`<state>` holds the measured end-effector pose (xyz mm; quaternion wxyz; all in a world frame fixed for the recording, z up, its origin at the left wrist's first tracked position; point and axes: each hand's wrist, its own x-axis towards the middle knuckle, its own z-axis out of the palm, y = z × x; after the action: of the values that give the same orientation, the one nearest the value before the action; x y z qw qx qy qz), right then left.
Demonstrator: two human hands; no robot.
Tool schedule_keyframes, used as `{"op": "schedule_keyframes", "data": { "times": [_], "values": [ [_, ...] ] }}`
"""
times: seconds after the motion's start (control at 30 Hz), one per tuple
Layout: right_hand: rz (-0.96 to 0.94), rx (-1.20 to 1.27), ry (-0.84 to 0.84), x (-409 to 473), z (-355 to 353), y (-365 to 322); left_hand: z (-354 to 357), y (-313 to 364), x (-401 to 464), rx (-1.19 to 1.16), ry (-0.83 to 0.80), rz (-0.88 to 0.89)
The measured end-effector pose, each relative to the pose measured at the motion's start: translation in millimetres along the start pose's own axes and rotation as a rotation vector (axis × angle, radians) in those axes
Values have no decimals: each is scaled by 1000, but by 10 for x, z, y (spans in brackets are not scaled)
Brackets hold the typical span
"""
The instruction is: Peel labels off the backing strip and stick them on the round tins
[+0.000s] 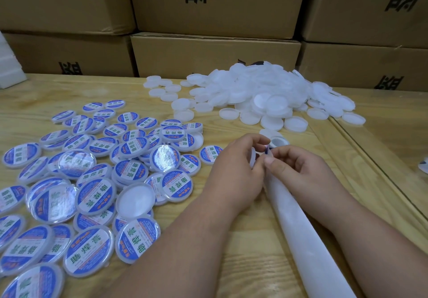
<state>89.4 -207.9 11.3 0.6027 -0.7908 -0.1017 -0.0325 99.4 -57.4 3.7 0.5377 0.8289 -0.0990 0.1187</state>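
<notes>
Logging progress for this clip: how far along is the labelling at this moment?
Done: a big spread of round white tins with blue labels lies at left. In hand: the left hand holds a blank white tin while the right hand pinches a blue label above the white backing strip. Left: a large pile of unlabelled white tins at the back.

- You can read 助焊膏 in green on the white band of the blue labels on the labelled tins (95, 195).
- Cardboard boxes (215, 54) behind your table show large black characters, cut off and unreadable.
</notes>
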Motion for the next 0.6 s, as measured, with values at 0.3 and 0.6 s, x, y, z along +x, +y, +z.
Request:
{"op": "schedule_keyframes", "data": {
  "times": [0.3,0.6],
  "values": [
    [24,19,-38,0,4,2,15,-28,25,-40,28,-26],
    [37,21,-3,-5,-33,14,4,-15,25,-74,37,-36]
  ]
}}
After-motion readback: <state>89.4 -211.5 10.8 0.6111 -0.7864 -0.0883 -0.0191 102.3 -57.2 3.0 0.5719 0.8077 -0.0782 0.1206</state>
